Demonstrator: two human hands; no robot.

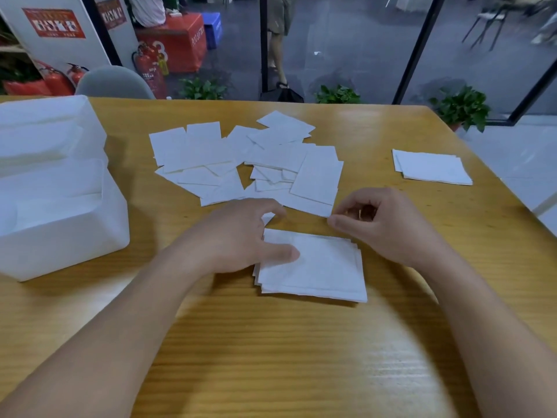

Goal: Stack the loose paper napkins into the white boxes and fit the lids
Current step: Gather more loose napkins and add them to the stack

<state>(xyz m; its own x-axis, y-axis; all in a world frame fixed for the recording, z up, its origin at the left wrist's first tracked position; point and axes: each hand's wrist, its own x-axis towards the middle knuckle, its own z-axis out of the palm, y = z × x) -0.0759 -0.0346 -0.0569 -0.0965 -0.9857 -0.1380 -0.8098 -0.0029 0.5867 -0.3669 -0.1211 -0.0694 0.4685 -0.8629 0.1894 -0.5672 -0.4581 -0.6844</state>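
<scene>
spreading napkins (250,158) across wooden table (271,342), plants (461,107) beyond

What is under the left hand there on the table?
The left hand rests on the left edge of a small stack of paper napkins, thumb on top. The stack lies on the wooden table. How many napkins it holds cannot be counted.

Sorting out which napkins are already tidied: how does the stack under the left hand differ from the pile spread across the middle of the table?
The near stack is gathered with edges roughly lined up; the middle pile is scattered, sheets overlapping at mixed angles. The left hand rests on the near stack, while the right hand pinches a corner of a sheet at the middle pile's edge. The pile spreads wider. Both are white square napkins on the wooden table.
</scene>
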